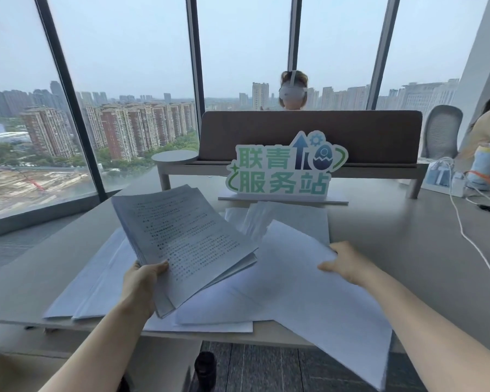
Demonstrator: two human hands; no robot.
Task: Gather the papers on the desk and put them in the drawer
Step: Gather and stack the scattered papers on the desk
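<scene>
Gathering was under way: the left hand (142, 281) pinched a thick printed stack (181, 239) by its near corner, thumb on top, and held it tilted above the surface (408, 236). The right hand (347, 263), at about three o'clock from the stack, had its grip curled round the edge of a blank sheet (309, 292) that drooped past the surface's near edge. More loose sheets (96, 278) lay fanned at nine o'clock, and others (280, 219) at twelve, just before a cut-out sign (283, 168).

To do this well, I judged the sheet should slide under or onto the stack, and the edges be tapped square against the surface before more was added; a one-corner pinch on so heavy a bundle invites it to splay. The far sheets wanted sweeping inward flat, not lifted singly.

Paper looked thin, matte and limp, bending under its own weight; the stack was stiffer, its edges stepped. The surface seemed smooth, pale grey. No drawer showed.
</scene>
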